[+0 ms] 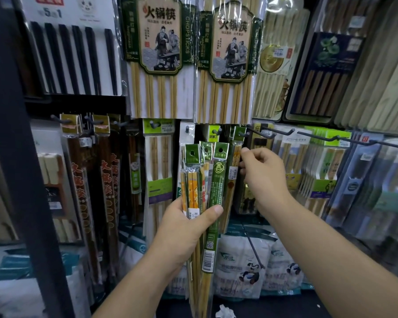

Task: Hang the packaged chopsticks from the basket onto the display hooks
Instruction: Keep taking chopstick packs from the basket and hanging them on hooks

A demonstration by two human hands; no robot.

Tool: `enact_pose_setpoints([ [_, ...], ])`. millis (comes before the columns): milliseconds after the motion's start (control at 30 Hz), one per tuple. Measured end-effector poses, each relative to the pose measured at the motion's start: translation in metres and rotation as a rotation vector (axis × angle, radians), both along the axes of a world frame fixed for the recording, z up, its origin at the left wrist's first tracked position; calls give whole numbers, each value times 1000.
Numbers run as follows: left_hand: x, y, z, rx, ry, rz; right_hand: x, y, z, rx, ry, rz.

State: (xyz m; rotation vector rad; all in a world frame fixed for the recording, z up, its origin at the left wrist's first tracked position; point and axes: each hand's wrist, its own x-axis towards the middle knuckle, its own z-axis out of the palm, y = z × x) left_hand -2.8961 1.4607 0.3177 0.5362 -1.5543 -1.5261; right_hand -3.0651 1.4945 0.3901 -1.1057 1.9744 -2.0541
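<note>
Left hand (184, 228) gripping an upright bundle of packaged chopsticks (202, 180), right hand (262, 175) pinching a narrow pack (233, 173) hanging on a hook (241, 134) just beside the bundle, large bamboo chopstick packs (159, 53) above, black chopsticks (78, 53) upper left, tissue packs (239, 271) below.

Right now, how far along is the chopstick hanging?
Done: one pack sits with its green header at the hook, seemingly threaded. In hand: the right hand pinches that pack; the left hand grips a bundle of at least three packs. Left: hang that bundle. The basket is out of view.
</note>
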Motion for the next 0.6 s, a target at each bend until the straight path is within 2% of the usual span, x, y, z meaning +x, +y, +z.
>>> enact_pose_setpoints([
  [100, -1, 0, -1, -8, 3, -6, 17, 15, -5, -9, -9, 203],
  [200, -3, 1, -3, -3, 0, -8, 28, 23, -7, 2, 31, 283],
  [500, -7, 3, -5, -26, -17, -27, 29, 28, 1, -9, 103, 278],
  [600, -8, -1, -7, 4, -22, 0, 22, 28, 10, -70, 48, 208],
])
